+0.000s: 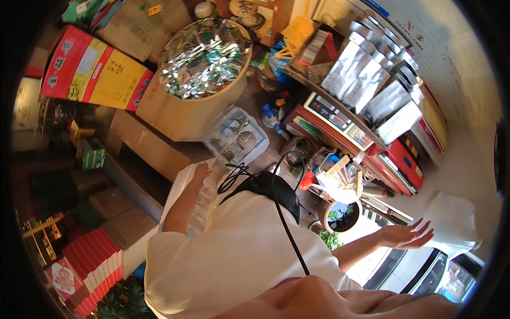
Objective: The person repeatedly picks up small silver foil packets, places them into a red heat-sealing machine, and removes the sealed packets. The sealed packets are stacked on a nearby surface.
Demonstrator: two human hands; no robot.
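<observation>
My right hand (pixel 409 235) is stretched out to the right, palm up and fingers spread, with nothing in it. Near its fingertips hangs a pale translucent plastic bag (pixel 451 220), apart from the hand. My left hand (pixel 201 173) is at the upper end of a white board or box side (pixel 183 183) beside the brown cartons. Its fingers are too small and foreshortened to make out. In front of my body, a black cable (pixel 284 223) runs down over my white shirt, with more cable looped by a black pouch-like piece (pixel 263 189).
A round tub (pixel 248 48) heaped with shiny foil packets stands by a brown carton (pixel 170 114). A wire cage (pixel 236 135) sits on the floor. Silver pouches (pixel 353 69) fill the shelf above a scale (pixel 340 122). Stacked red boxes (pixel 93 260) stand at lower left; a potted plant (pixel 340 215) is right.
</observation>
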